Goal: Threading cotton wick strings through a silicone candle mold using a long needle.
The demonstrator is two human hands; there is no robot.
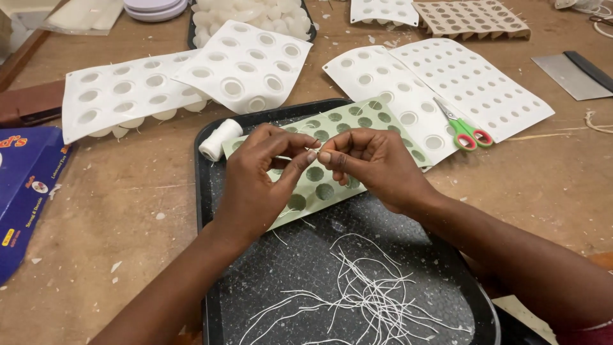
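Observation:
Both of my hands meet over a pale green mould point(332, 153) with round cavities that lies on a black speckled tray point(211, 211). My left hand point(258, 176) and my right hand point(367, 160) pinch a thin white wick and a fine needle point(311, 148) between their fingertips. A pile of cut white wick pieces point(364, 294) lies on the near part of the tray. A spool of white thread point(219, 139) rests at the tray's far left corner.
White cavity moulds point(128, 96) point(246, 64) point(447, 83) lie on the wooden table behind the tray. Green-handled scissors point(463, 128) rest on the right mould. A blue box point(25, 185) sits at the left; a metal scraper point(575, 73) at the far right.

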